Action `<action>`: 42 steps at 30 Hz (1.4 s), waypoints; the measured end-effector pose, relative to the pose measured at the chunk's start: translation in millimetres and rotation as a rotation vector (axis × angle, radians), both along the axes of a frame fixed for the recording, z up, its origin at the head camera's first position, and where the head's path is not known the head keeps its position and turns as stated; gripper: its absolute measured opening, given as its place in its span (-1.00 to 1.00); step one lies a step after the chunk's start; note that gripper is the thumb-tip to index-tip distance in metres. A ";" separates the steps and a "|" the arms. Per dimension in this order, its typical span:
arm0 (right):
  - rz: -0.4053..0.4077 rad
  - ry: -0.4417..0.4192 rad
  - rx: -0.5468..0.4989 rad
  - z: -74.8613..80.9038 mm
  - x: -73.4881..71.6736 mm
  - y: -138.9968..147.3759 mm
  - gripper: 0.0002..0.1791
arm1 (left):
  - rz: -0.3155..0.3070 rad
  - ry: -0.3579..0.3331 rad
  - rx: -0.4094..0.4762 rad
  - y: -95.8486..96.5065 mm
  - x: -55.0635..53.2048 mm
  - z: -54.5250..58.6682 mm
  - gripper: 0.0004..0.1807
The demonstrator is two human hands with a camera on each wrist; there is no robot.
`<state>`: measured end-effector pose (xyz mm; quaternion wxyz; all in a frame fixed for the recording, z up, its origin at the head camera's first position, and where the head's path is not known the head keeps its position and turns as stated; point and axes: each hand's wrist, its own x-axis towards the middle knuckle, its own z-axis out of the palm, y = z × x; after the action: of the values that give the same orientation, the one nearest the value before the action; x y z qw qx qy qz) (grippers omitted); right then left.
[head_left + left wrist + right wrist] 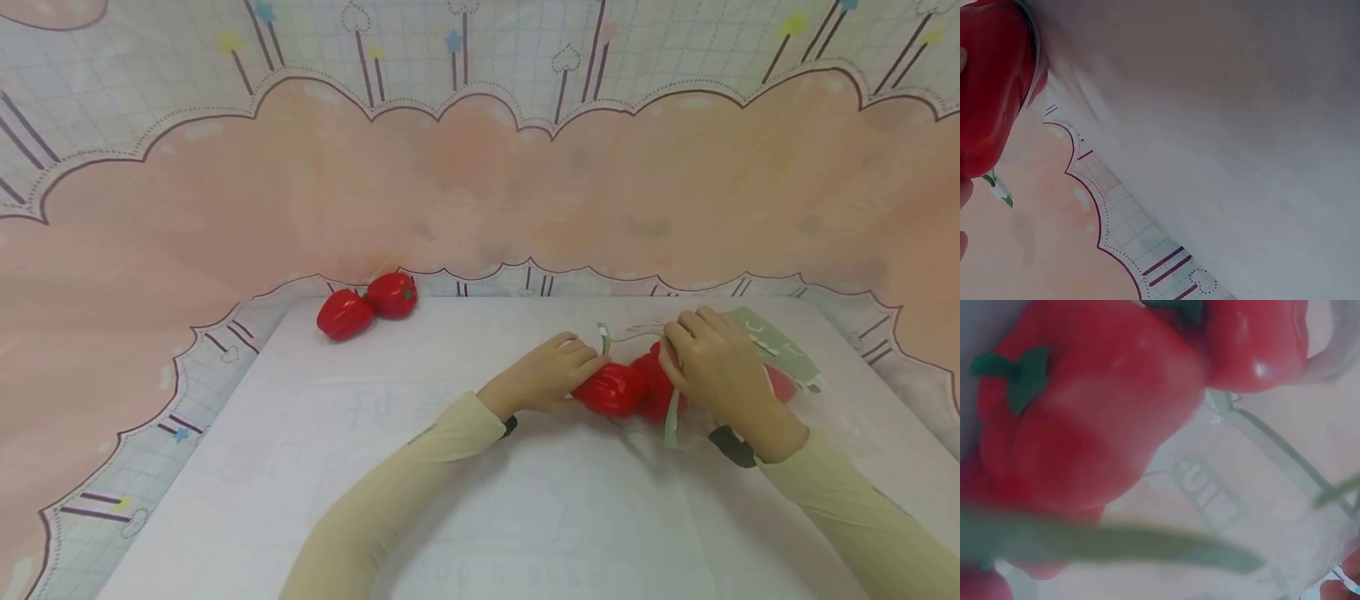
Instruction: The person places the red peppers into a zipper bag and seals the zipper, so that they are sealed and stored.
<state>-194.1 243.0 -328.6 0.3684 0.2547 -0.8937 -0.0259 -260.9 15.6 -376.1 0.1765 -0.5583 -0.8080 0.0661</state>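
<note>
At the right of the table, my left hand (551,375) grips a red bell pepper (613,390) at the mouth of a clear plastic bag (780,342) with green edging. The left wrist view shows that red pepper (988,81) close up, with fingertips at its side. Over the bag, my right hand (716,367) holds the bag's rim with bent fingers. Another red pepper (656,387) lies beside the gripped one, partly behind the green-edged rim. Through the right wrist camera, several red peppers with green stems (1091,406) appear inside or against the clear plastic.
Two more red bell peppers (345,315) sit side by side at the table's far left corner. A white cloth covers the table (480,500). Behind and to the sides hangs a peach curtain (480,192) with a scalloped, gridded pattern.
</note>
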 end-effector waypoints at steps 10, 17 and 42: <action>0.023 0.015 -0.006 2.0 -0.1 -1.4 -0.80 | 0.040 -0.021 -0.050 11.6 0.1 -2.4 -0.35; 0.024 0.019 -0.012 2.0 0.7 -2.1 -0.83 | 0.053 0.038 -0.036 18.1 -2.6 -3.9 -0.37; 0.022 0.021 -0.002 1.3 1.0 -0.9 -0.80 | 0.126 0.192 0.098 37.6 -4.9 -11.2 -0.72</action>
<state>-193.1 242.2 -327.4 0.3781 0.2639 -0.8870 -0.0238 -265.8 53.2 -387.3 0.2758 -0.4883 -0.8230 0.0906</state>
